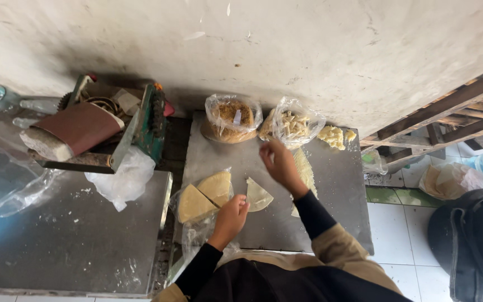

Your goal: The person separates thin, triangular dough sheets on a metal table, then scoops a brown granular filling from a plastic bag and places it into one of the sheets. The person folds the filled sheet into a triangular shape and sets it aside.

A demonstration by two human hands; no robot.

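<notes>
Your steel worktable [336,184] fills the middle, with the green dough roller machine [141,126] at ten o'clock, a bag of brown filling [231,118] at twelve and a bag of pale chunks [294,126] just right of it. At eight o'clock two stacks of wedge-cut dough sheets [205,196] lie on clear plastic, and a single wedge sheet [258,196] lies at the centre. Your left hand [230,215] rests curled with its fingertips touching that sheet's left edge, while your right hand [278,162] hovers above it at one o'clock, fingers bunched; I cannot tell whether they pinch anything.
</notes>
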